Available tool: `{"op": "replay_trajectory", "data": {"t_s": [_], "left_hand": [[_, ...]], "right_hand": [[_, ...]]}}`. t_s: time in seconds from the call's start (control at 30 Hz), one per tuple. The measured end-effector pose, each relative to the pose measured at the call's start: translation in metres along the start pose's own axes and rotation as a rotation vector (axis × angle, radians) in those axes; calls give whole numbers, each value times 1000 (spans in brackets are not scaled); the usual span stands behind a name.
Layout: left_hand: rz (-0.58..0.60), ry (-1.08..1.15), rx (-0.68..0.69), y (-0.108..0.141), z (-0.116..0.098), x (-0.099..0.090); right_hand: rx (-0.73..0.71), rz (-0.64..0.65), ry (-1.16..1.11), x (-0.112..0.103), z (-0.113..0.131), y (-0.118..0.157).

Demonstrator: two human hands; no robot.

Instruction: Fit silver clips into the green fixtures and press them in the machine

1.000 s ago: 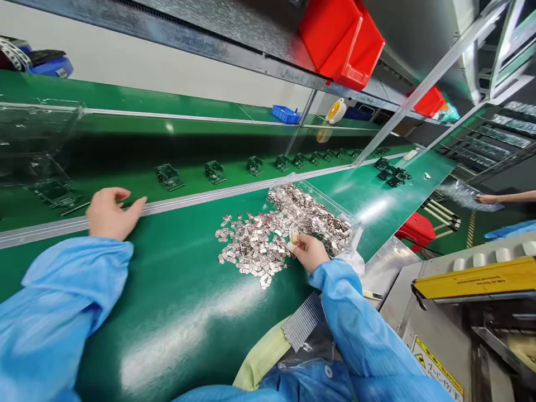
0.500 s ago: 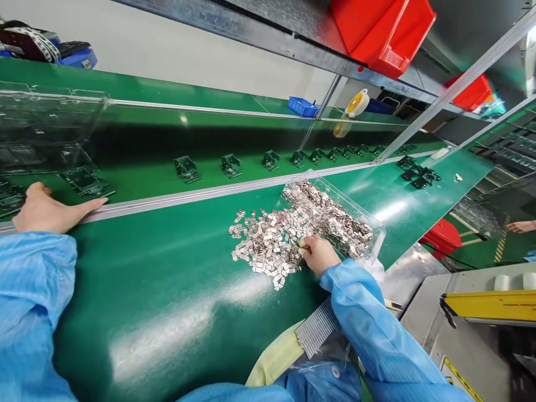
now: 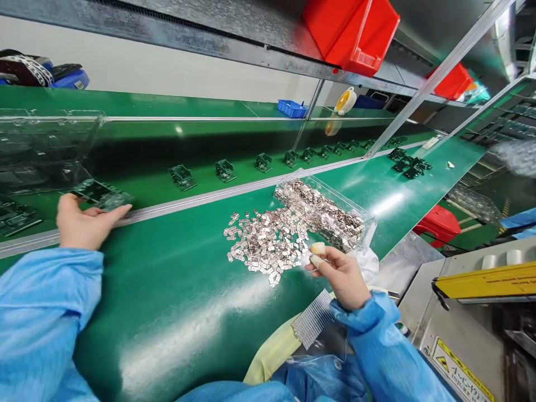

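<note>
My left hand grips a green circuit board by its edges, over the metal rail at the left. Near the right side of a pile of small metal pieces, my right hand is pinched, with pale covers on the fingertips. Whatever lies between those fingertips is too small to make out. Behind the pile, a clear plastic tray holds many more metal pieces. Another circuit board lies left of my left hand.
Several circuit boards stand in a row beyond the metal rail. More boards are heaped at the right. Clear trays stand at the far left. A red bin sits on the overhead shelf.
My left hand has taken hold of the circuit board and lifted it, moving right. My right hand has drawn back from the pile towards me. The view has shifted slightly.
</note>
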State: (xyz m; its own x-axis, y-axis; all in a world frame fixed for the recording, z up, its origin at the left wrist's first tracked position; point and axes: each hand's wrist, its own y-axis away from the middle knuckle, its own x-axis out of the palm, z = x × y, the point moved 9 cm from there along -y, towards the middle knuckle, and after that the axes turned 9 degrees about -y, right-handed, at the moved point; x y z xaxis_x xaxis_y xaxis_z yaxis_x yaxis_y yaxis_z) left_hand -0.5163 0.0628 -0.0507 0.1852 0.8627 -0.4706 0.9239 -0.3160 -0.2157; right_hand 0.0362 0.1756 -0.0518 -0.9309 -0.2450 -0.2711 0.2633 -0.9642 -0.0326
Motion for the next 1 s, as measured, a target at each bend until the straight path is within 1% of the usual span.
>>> {"op": "replay_trajectory", "data": {"t_s": [0.03,0.07,0.1,0.13,0.17,0.23,0.3,0.33,0.4,0.47,0.57,0.63,0.7,0.77,0.83,0.9,1.0], "left_hand": [[65,91,-17,24,-8,12],[166,214,-7,52,-20,28],[303,390,38,85,-36,44],[489,528,63,124,-51,62],[587,562,73,161,-60,72],[744,601,82,232,-74,85],[910,683,67,293,-84,91],[975,727,53,318,-89,92],[1041,790,21,352,-94,92],[1065,819,-13,373,-96,93],[1098,855,-39,396,-97,95],[1140,865,-21,411,-99,94],[1188,854,15,423,-101,92],[1231,835,42,431,-103,89],[1258,822,62,435,-105,88],[1274,810,83,436,-107,87],[1293,794,121,437,-108,87]], "right_hand": [[31,-19,-152,-1,-3,10],[56,-43,-290,-1,-6,20],[68,-68,-393,0,-10,30],[64,-90,-448,1,-12,40],[49,-108,-475,2,-13,50],[23,-122,-494,7,-15,67],[30,-116,-513,12,-20,82],[51,-109,-532,15,-23,89],[105,-90,-589,19,-31,99],[137,-76,-643,19,-35,107],[116,-89,-669,11,-37,113],[72,-160,-651,-2,-36,116],[13,-261,-604,-16,-34,121],[-37,-311,-532,-22,-31,126],[-64,-296,-450,-21,-29,129],[-68,-280,-373,-17,-27,130],[-44,-311,-288,-14,-26,130]]}}
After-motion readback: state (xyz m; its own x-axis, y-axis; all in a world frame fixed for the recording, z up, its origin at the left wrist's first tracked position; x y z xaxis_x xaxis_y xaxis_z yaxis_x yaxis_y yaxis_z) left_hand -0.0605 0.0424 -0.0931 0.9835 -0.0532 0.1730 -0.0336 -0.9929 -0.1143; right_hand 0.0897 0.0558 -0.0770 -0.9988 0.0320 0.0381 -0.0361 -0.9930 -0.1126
